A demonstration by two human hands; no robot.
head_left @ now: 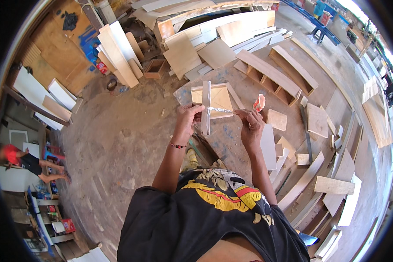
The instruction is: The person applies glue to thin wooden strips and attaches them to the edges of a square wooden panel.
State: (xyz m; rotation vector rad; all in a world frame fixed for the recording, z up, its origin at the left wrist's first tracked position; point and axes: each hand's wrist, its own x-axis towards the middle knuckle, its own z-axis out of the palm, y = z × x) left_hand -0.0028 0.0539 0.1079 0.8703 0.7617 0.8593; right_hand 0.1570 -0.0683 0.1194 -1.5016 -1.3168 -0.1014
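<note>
My left hand [187, 118] is closed on a narrow wooden strip [206, 91], pinching it near its middle. The strip stands lengthwise in front of me, and a pale smear shows along its side. Between the fingers of my right hand [251, 124] is a thin stick [220, 110] with a whitish coating, whose far end reaches the strip. Beneath both lies a shallow wooden box [222, 97] with a light panel, partly hidden by the strip. An orange-red cup [259, 103] is just beyond my right hand.
A small wood block [277, 120] lies right of my right hand. Long divided wooden frames [270, 76] rest farther back, with stacked boards [181, 52] behind. Offcuts [335, 185] crowd the right side. Another person [28, 161] is at the far left, beside shelving.
</note>
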